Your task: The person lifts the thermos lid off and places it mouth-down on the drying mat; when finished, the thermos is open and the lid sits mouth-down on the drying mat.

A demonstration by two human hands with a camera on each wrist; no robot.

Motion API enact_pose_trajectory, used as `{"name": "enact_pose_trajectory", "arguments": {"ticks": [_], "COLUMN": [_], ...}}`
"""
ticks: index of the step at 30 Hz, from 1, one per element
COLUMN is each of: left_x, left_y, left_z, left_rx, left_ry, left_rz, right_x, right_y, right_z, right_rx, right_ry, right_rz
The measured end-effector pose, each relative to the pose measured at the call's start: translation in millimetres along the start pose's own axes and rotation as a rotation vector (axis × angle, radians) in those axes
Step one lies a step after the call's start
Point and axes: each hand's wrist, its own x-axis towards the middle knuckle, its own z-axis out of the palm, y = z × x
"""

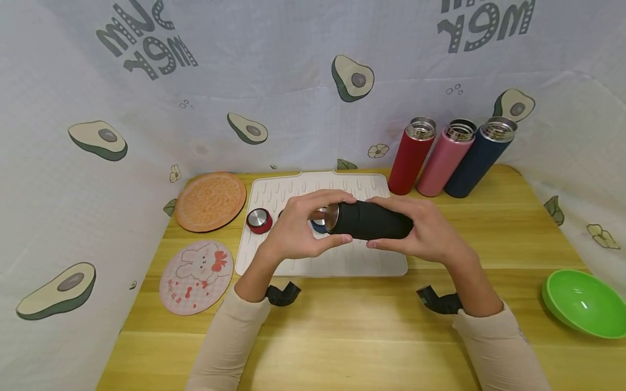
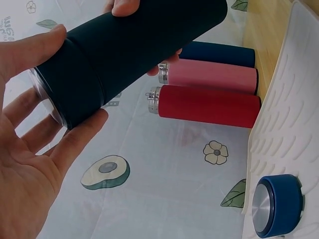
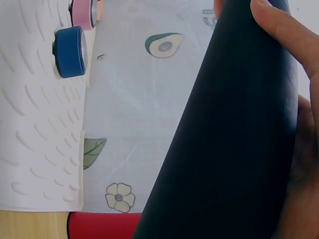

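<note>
A black thermos flask (image 1: pixel 386 221) is held tilted nearly sideways above a white draining mat (image 1: pixel 323 267). My left hand (image 1: pixel 295 228) pinches its black lid (image 2: pixel 72 82), thumb on one side and fingers on the other; the lid's silvery top faces that palm. The flask's body is gripped by my right hand (image 1: pixel 432 231) near the base. The lid sits on the flask, with a thin seam between them. On the mat are a red lid (image 1: pixel 259 220), a blue lid (image 2: pixel 286 205) and a pink lid (image 3: pixel 83 12), the last mostly hidden by my left hand in the head view.
Lidless red (image 1: pixel 409 160), pink (image 1: pixel 444 165) and dark blue flasks (image 1: pixel 476 163) stand at the back right. A green bowl (image 1: pixel 582 304) sits at the right edge. Left of the mat lie an orange round mat (image 1: pixel 210 202) and a pink rabbit mat (image 1: pixel 195 279). A patterned cloth hangs behind.
</note>
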Motion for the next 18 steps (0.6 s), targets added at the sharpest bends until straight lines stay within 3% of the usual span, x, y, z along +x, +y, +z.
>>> {"name": "enact_pose_trajectory", "arguments": {"ticks": [11, 18], "left_x": [1.7, 1.2], "left_y": [1.1, 2.2], "left_z": [1.9, 4.2], "left_rx": [0.004, 0.030], "left_ry": [0.040, 0.099], "left_rz": [-0.055, -0.161], "right_x": [1.9, 2.9], "right_y": [1.0, 1.2], "right_z": [4.2, 9.0], "right_rx": [-0.028, -0.087], "right_ry": [0.046, 0.099], "right_rz": [0.004, -0.020]}}
